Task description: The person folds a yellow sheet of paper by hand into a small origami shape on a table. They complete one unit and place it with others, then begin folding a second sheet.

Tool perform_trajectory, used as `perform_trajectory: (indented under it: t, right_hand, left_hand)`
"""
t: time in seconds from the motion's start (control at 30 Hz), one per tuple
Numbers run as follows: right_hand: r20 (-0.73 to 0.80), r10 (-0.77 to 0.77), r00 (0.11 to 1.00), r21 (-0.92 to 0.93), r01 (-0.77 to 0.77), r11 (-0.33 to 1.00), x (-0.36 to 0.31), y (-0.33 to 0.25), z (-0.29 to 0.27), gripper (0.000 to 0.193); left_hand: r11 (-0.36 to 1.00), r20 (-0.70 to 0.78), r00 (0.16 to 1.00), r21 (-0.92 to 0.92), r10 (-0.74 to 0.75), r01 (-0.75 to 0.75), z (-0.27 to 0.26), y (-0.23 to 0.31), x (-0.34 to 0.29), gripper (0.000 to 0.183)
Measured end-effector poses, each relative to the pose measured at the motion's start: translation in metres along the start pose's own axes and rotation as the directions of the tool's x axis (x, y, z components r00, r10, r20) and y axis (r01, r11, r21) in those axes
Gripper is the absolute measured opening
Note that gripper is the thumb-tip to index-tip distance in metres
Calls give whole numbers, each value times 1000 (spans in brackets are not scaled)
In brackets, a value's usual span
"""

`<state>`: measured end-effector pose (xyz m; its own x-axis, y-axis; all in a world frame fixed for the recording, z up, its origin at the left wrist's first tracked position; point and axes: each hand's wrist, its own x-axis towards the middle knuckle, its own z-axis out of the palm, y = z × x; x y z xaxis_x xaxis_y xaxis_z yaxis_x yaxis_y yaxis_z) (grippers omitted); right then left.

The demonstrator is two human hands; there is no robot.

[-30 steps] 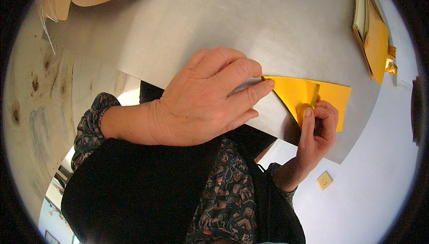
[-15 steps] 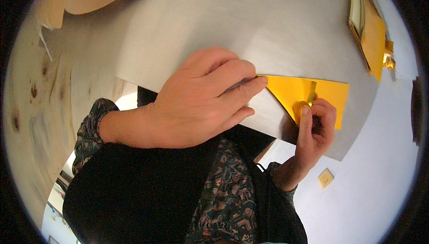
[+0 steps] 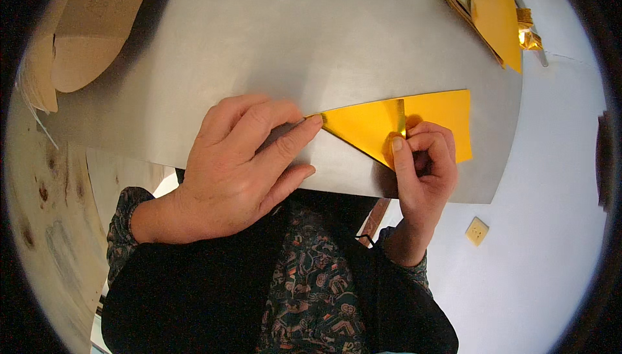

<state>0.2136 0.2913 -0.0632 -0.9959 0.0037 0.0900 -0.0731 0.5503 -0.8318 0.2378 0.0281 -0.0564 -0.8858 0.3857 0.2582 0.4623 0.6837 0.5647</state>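
A sheet of gold paper (image 3: 363, 124) lies on the grey tabletop, folded into a pointed wedge at its left and squared off at its right. A shiny narrow edge crosses it near the middle. The fingertip of my left hand (image 3: 236, 159) presses on the pointed end, with the index finger stretched and the thumb apart below the paper. My right hand (image 3: 427, 159) pinches the folded part between thumb and fingers beside the shiny edge, along the near side. The right fingertips are partly hidden by the paper and thumb.
Brown cardboard pieces (image 3: 94, 43) stand at the far left. A stack with yellow paper (image 3: 495, 13) sits at the far right corner, with crinkled gold foil (image 3: 530, 38) beyond it. The table (image 3: 311, 43) has its near edge against my body. A wall socket (image 3: 477, 231) shows at right.
My view has shifted, so table, paper and hands appear farther left. The paper lies at a slightly different slant. Left fingertip and right pinch keep nearly the same places on it.
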Motion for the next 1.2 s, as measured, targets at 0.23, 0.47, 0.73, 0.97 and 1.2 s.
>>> perform_trajectory:
  t: [0.23, 0.47, 0.73, 0.97, 1.2]
  right_hand:
    - [17, -44, 999, -48, 45, 998, 2, 3, -1, 17]
    - [14, -24, 1000, -71, 25, 997, 6, 3, -1, 21]
    - [5, -119, 993, -106, 118, 987, -4, 2, 1, 18]
    - [132, -327, 936, -258, 351, 900, -10, 7, -1, 24]
    - [232, -441, 867, -491, 496, 716, -9, 4, -9, 34]
  left_hand:
    - [1000, -3, 1000, 18, 11, -11, -2, 1, 3, 52]
    - [999, 18, 999, 32, 28, -29, -3, -1, 6, 52]
    - [988, 33, 995, 120, 97, -101, -3, 3, -1, 49]
    - [974, 51, 991, 183, 126, -133, -7, 12, -6, 50]
    - [954, 33, 990, 265, 134, -138, -2, 11, -4, 46]
